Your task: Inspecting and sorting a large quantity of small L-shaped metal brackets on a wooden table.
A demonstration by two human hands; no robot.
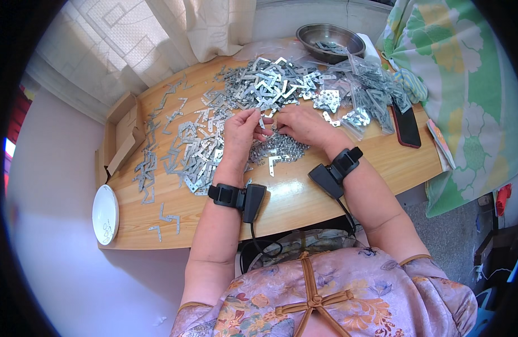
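My left hand [243, 132] pinches a small metal corner bracket [262, 122] between thumb and fingers, above the heap on the table. Close beside it, my right hand [304, 124] has its fingers drawn together, fingertips pointing down and left; what they hold, if anything, is too small to make out. Under both hands lies a spread of small screws [281, 149]. A single L-shaped bracket [272, 164] rests just in front of the screws. Beyond my hands rises a large pile of silvery L-shaped brackets [270, 84], and more brackets [200, 149] lie left of my left forearm.
A steel bowl [332, 50] with parts inside stands at the back. Clear plastic bags of brackets [377, 90] and a dark phone [406, 126] lie to the right. At the left are an open cardboard box [124, 135] and a white dish [105, 214].
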